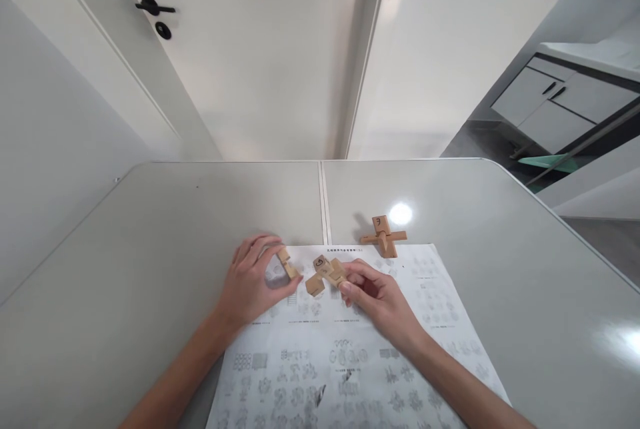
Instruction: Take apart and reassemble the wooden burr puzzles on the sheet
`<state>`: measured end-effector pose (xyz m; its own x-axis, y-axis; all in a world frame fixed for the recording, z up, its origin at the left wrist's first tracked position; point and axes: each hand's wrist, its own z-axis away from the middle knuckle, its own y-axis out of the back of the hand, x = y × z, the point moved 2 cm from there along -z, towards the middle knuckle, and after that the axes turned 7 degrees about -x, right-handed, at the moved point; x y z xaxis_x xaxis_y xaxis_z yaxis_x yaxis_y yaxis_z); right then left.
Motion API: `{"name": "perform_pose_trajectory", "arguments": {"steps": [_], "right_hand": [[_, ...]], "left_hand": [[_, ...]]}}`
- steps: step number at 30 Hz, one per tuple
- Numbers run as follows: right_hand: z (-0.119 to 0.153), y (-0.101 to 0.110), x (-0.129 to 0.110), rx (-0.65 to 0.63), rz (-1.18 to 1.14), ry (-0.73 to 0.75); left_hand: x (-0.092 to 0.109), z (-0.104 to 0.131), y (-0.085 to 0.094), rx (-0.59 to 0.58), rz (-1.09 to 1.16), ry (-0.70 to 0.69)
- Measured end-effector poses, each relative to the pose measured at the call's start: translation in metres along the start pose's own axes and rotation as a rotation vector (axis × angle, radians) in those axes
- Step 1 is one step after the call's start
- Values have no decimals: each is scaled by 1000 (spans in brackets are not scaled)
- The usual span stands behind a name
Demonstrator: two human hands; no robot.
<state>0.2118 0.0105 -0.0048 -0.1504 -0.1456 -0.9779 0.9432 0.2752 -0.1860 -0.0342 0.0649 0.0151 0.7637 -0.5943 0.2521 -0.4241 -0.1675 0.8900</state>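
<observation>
Between the thumb and fingers of my left hand [253,276] is a small notched wooden puzzle piece [289,264], held upright by its ends. My right hand [373,290] pinches a cluster of joined wooden puzzle pieces [336,272]; a dark letter mark shows on one block end. The two held parts are apart, with a small gap between them. Both hands are above a printed instruction sheet [370,332] covered in small grey diagrams. Beyond my right hand, a cross-shaped wooden puzzle assembly [384,237] stands at the sheet's top edge, also marked with a letter.
The pale table [165,216] has a seam [325,202] running away from me. A white door with a black handle [155,6] is behind its far edge. A white cabinet [560,96] stands farther off at the right.
</observation>
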Motion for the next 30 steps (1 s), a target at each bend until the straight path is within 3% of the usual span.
{"name": "perform_pose_trajectory", "arguments": {"steps": [6,15,30], "right_hand": [[0,0,4,13,13,-9],[0,-4,9,-1,-13,36],[1,-8,-3,-144,-60,-24]], "left_hand": [[-4,0,1,-19,-21,39],[34,9,4,-90,276,-168],[44,9,4,-36,354,-103]]}}
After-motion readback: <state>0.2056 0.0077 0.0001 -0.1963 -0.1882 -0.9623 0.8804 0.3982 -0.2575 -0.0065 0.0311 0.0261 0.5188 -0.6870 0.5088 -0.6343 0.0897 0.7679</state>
